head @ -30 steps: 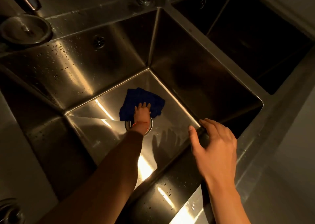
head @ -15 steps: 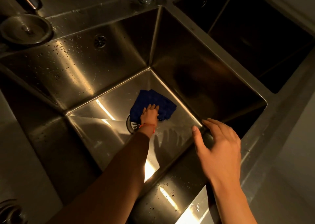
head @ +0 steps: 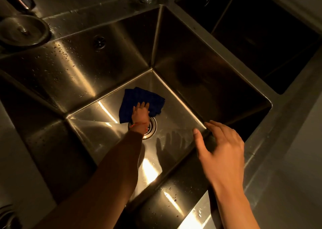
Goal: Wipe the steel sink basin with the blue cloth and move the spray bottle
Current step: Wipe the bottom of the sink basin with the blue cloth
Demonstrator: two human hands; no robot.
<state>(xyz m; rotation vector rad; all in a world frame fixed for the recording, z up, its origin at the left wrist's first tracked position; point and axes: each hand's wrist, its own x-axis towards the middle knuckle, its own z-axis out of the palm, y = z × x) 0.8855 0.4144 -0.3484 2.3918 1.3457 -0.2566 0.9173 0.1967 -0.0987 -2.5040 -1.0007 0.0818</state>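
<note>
A deep steel sink basin fills the view. On its floor lies a folded blue cloth, just beyond the round drain. My left hand reaches down into the basin and presses flat on the near part of the cloth. A red thread circles that wrist. My right hand hovers over the basin's near right rim with its fingers spread and nothing in it. No spray bottle is in view.
A second, darker basin lies to the far right. A round steel lid or plug sits on the ledge at the far left, below a tap. An overflow hole marks the wet back wall.
My left hand slid the blue cloth to the right across the basin floor, then back a little to the left over the drain. My right hand stays near the rim.
</note>
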